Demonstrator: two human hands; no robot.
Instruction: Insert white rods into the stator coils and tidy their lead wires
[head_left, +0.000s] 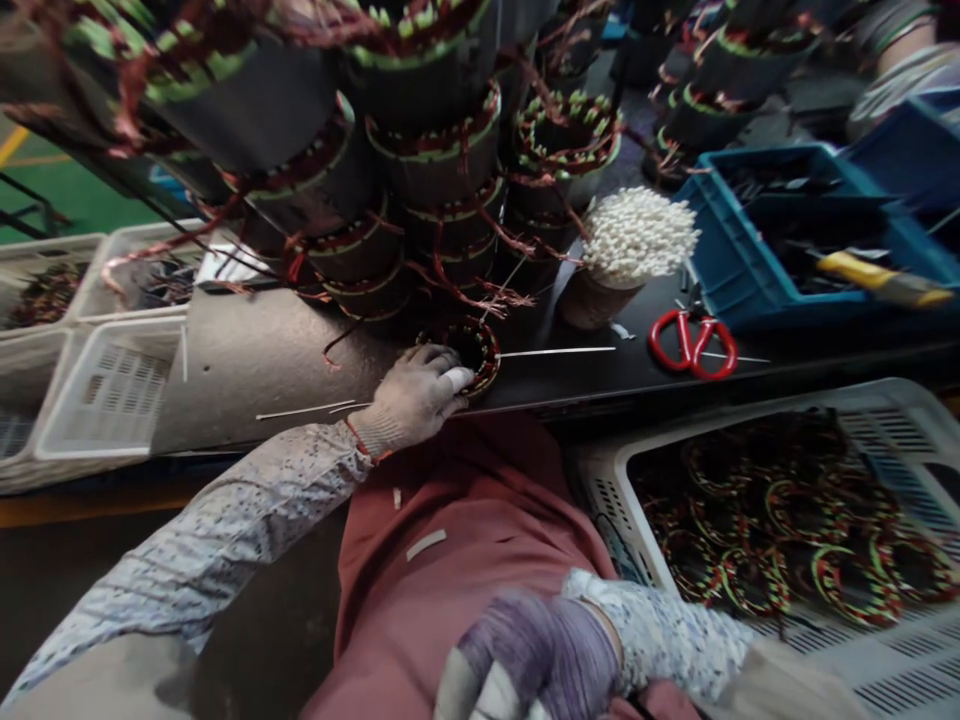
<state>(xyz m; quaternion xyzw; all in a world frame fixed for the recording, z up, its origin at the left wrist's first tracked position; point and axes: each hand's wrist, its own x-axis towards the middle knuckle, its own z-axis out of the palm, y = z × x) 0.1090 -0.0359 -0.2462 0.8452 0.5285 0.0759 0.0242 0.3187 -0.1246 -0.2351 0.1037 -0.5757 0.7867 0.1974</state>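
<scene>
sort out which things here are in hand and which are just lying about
In hand:
- left hand resting on the wound coil at the bench edge
- right hand low over the lap, blurred

Lying about:
- red scissors
- bundle of white-tipped sticks
- blue bins
- stacked coils
- crate of coils

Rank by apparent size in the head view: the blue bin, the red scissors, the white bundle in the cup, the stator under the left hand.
1. Blue bin
2. White bundle
3. Red scissors and stator look alike in size; the left hand hides part of the stator, so no ranking between them.
</scene>
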